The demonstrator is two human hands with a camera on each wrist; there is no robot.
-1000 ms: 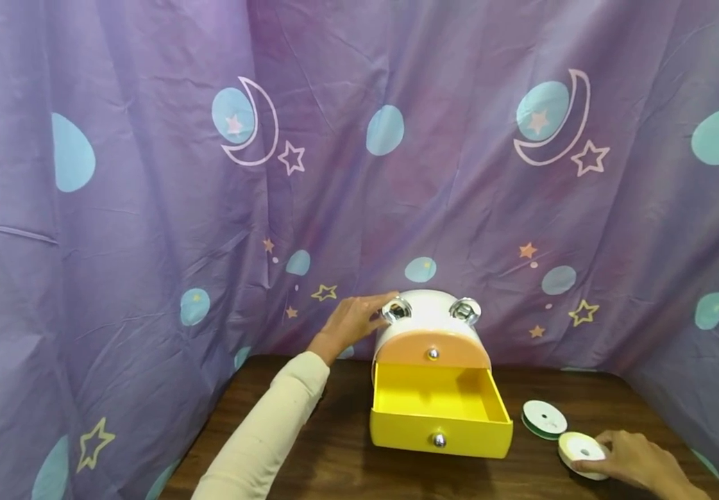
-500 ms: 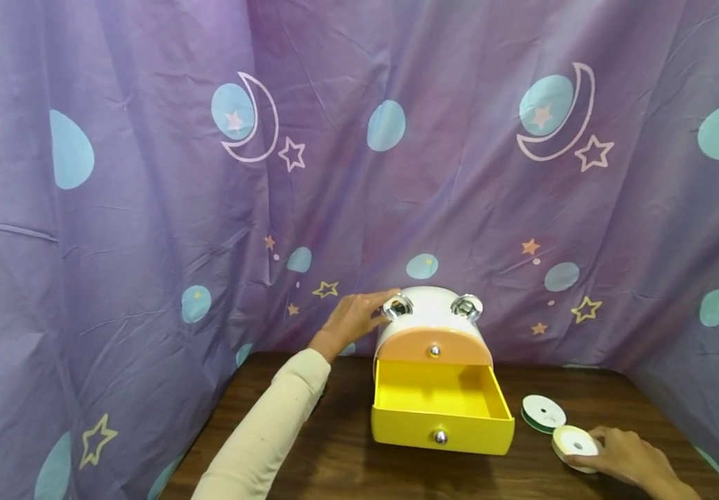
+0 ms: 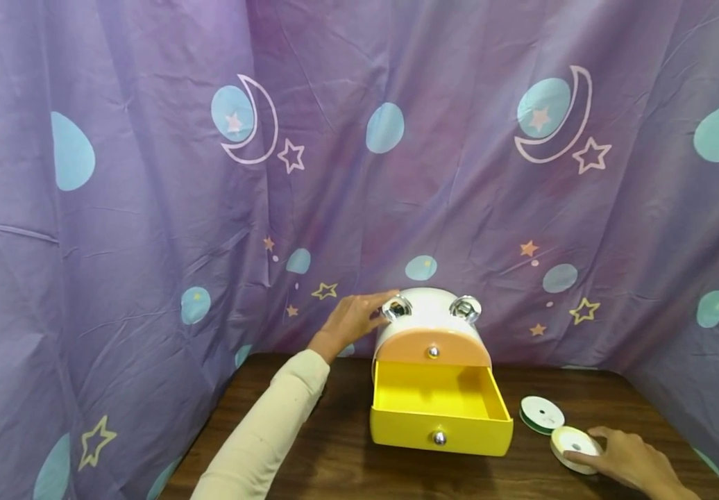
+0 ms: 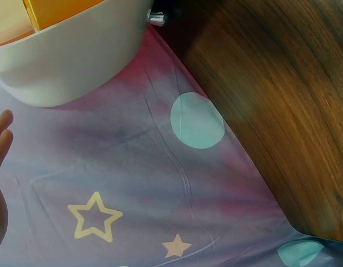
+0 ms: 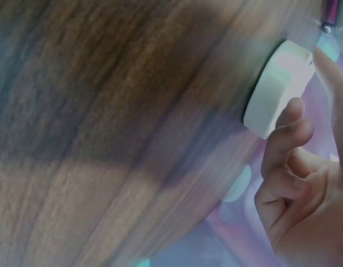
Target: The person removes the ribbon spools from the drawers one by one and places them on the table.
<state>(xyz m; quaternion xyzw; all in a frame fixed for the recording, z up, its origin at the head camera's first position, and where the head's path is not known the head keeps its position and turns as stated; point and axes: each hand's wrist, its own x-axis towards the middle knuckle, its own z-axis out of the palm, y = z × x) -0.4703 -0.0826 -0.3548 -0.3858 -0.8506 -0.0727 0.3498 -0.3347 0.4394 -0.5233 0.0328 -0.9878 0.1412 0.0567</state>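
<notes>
In the head view a white, round-topped drawer box (image 3: 428,305) stands at the back of the table, with two shiny silver eyes. Its lower yellow drawer (image 3: 441,432) is pulled out and bare inside; the upper orange drawer (image 3: 459,347) is closed. My left hand (image 3: 353,319) holds the box at its left eye, finger above and thumb below. At the right, my right hand (image 3: 631,458) pinches a cream ribbon spool (image 3: 574,450) lying flat on the table. The spool (image 5: 278,89) also shows between finger and thumb in the right wrist view. Beside it lies a green ribbon spool (image 3: 542,414).
The dark wooden table (image 3: 309,458) has rounded back corners. A purple curtain (image 3: 334,208) with moons and stars hangs close behind and along both sides. In the left wrist view, the white box side (image 4: 76,72) sits near the curtain.
My right hand has shifted slightly left with the cream spool, bringing it closer to the green one. My left hand and the box have stayed in place.
</notes>
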